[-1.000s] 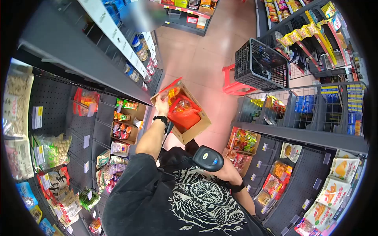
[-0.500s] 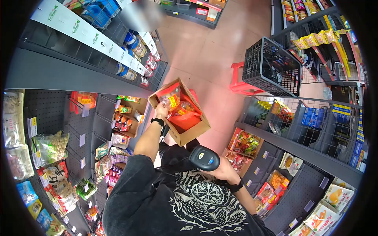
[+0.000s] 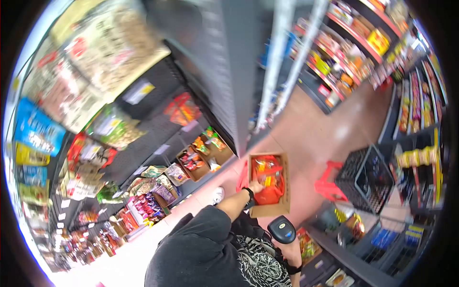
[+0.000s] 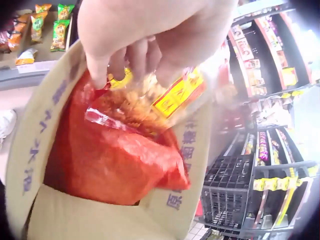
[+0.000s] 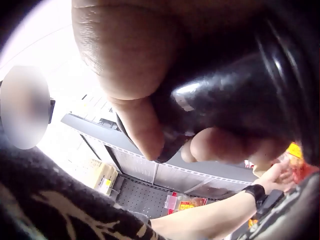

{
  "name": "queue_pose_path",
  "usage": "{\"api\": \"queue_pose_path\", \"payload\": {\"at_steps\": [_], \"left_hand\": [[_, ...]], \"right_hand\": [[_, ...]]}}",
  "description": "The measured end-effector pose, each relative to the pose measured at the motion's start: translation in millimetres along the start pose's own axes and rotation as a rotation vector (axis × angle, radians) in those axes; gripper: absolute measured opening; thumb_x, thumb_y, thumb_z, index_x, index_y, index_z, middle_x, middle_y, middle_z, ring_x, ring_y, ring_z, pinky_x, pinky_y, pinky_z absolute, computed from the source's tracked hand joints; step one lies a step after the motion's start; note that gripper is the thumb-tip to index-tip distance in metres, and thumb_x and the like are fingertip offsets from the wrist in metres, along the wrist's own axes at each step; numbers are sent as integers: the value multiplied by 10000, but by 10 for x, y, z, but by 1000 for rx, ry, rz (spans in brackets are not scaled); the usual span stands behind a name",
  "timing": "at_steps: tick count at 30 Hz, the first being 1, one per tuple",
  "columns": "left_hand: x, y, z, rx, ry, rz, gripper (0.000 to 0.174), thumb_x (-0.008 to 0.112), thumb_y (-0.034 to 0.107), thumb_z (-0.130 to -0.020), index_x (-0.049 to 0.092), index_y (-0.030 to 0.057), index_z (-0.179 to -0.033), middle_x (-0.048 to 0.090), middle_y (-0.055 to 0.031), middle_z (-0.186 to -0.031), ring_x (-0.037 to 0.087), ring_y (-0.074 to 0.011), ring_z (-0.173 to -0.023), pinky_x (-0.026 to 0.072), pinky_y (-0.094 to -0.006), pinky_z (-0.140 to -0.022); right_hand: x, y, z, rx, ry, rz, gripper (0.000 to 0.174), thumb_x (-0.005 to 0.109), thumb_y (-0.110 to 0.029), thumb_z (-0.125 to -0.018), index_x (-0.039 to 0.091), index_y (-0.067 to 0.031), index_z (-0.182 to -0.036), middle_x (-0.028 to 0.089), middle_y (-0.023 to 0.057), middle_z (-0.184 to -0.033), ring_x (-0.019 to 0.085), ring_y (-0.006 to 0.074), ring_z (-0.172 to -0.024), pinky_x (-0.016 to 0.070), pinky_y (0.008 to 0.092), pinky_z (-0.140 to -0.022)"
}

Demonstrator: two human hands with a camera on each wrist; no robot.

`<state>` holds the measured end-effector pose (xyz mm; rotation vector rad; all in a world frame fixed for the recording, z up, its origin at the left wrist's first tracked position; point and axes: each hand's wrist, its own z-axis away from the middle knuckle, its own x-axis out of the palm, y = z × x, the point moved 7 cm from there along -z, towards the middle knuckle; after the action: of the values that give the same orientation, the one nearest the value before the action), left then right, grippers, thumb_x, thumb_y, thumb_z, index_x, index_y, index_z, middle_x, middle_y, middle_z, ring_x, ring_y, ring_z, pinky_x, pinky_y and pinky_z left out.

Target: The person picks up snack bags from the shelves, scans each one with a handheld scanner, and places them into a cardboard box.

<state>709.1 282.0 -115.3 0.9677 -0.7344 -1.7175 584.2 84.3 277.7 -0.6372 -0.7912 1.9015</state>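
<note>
In the left wrist view my left hand [image 4: 155,35] reaches over a cardboard box [image 4: 55,212]. Its curled fingers grip the top of a clear snack packet [image 4: 145,107] with a yellow label. Under the packet, a red plastic bag [image 4: 110,165] fills much of the box. The head view has the same box [image 3: 282,203] in front of the body, tilted toward me. Held in my right hand [image 3: 288,249] is a black handheld barcode scanner [image 3: 281,229]. The right wrist view shows fingers [image 5: 220,145] wrapped around the scanner's dark glossy handle [image 5: 210,100].
Snack shelves with open cartons [image 3: 191,165] line the left side, and a tall grey shelf end [image 3: 234,71] stands close to the box. Right of it, a black basket [image 3: 366,179] sits by a red stool [image 3: 330,182]. Wire-fronted shelves [image 3: 382,234] run along the lower right.
The head view has swung left, so the shelves and box appear turned and shifted right. My left hand stays at the box's packets, and my right hand keeps holding the scanner.
</note>
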Motion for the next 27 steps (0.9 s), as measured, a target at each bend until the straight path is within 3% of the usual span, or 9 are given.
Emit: {"api": "queue_pose_path", "payload": {"at_steps": [2,5,6,10,12,14,16,20,27], "left_hand": [[262,-579,-113,-278,-34,96,413,611,287,-809,612,21,-1125,628,-203,-1120,599,-313,-1028,491,-412,-863],[-843,1278,1017,-125,-96,232,315,616,165,-833,616,-2,-1100,639,-149,-1079,593,-232,-1029,464,-352,-885],[-842,945,768,15,-160,226,270,601,198,-857,628,-2,-1037,648,-129,-1026,607,-217,-980,474,-338,-850],[-2872,2390,2264,394,530,33,160,546,127,-877,645,48,-974,675,-111,-883,662,-220,-829,524,-336,-751],[-3764,2425,2964,537,967,103,143,578,81,-878,637,30,-997,627,-54,-777,578,-139,-678,481,-290,-629],[-4497,2428,3752,610,1396,63,62,589,6,-833,614,24,-886,593,-116,-805,592,-218,-736,479,-309,-671],[-4976,2053,4144,461,1620,18,241,614,18,-816,548,3,-1047,548,-131,-968,568,-245,-878,461,-332,-766],[-5523,1526,4233,299,1760,-179,626,675,142,-794,368,-50,-1305,459,-241,-1222,455,-390,-1131,382,-435,-952],[-5964,1141,4042,211,1745,-47,734,726,197,-753,344,-62,-1325,474,-254,-1219,444,-399,-1156,361,-441,-982]], "right_hand": [[111,-119,-53,-55,-25,50,369,791,-74,-692,641,10,-1018,693,71,-908,634,123,-829,510,291,-769],[429,-526,-33,-69,-48,91,317,777,-57,-703,650,-2,-988,685,51,-864,622,111,-792,506,277,-731],[571,-667,-42,-41,-57,93,298,773,-49,-706,652,-8,-975,679,41,-847,615,103,-778,503,271,-713],[1189,-911,-229,-217,-200,31,312,768,-49,-724,641,-6,-1005,674,39,-925,610,92,-819,501,271,-744],[1524,-955,-360,-269,-318,89,370,788,-80,-717,639,0,-1046,684,48,-986,621,105,-904,483,281,-840],[1818,-1026,-416,-292,-369,187,376,795,-104,-715,644,-6,-1045,691,60,-980,631,115,-900,487,283,-830],[2131,-1210,-370,-377,-400,258,375,796,-116,-714,647,-10,-1041,693,68,-975,635,119,-898,489,289,-825],[2555,-1301,-338,-464,-466,312,371,800,-146,-711,654,-13,-1025,698,81,-958,643,128,-890,494,298,-808],[2929,-1376,-242,-445,-427,348,391,795,-62,-709,635,-6,-1061,679,49,-1009,613,119,-915,472,281,-848]]}}
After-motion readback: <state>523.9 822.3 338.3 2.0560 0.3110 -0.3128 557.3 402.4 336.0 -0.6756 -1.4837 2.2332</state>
